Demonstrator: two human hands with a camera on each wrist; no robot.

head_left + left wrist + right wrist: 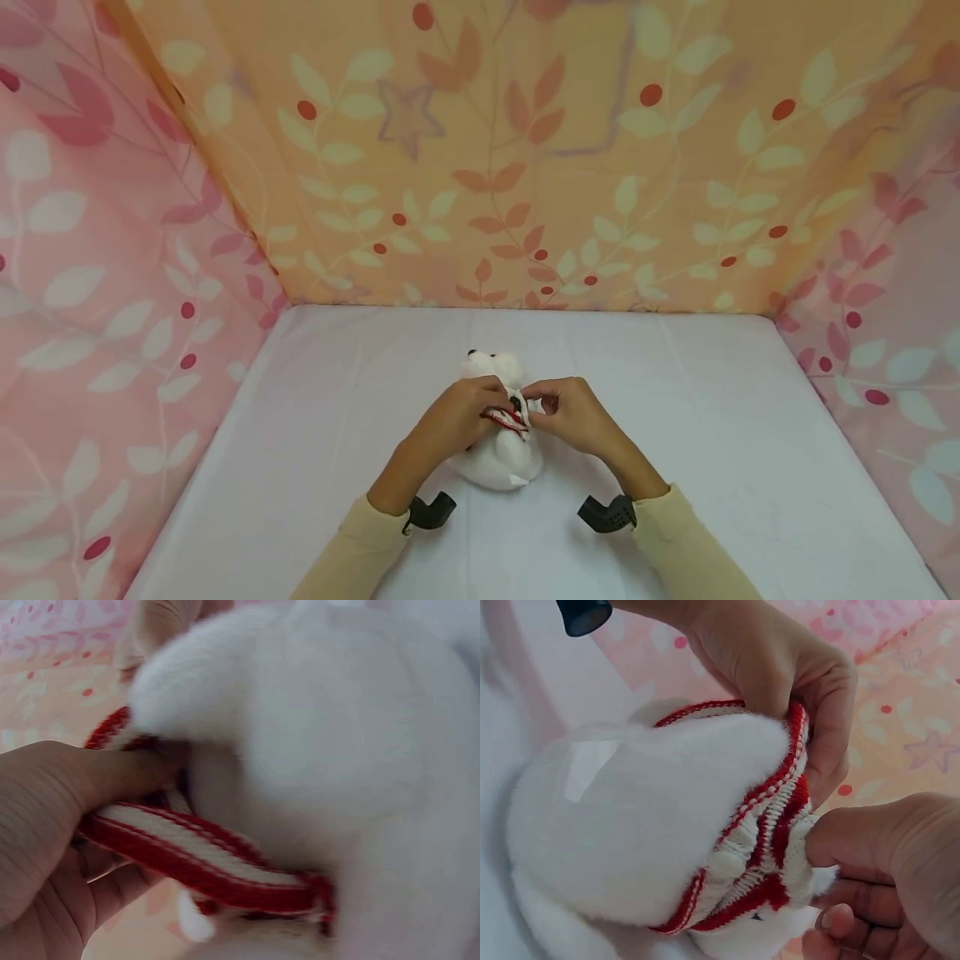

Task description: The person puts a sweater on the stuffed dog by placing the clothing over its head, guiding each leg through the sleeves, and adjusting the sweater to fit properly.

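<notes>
A white plush toy animal (491, 467) sits on the white table with its dark nose toward the far left. Around its upper body is a knitted red-and-white sweater (508, 419), bunched up under the head. My left hand (468, 412) grips the sweater's edge; in the left wrist view the thumb hooks inside a striped knitted band (195, 851) beside a plush limb (195, 682). From the other side my right hand (573, 417) pinches the white knitted part, thumb on top, in the right wrist view. A white tag (589, 769) shows on the toy's fur.
The white-covered table (337, 375) is bounded at the back by an orange leaf-print cloth (480, 167) and at the sides by pink leaf-print cloths. Each wrist wears a black camera mount (433, 510) close above the table.
</notes>
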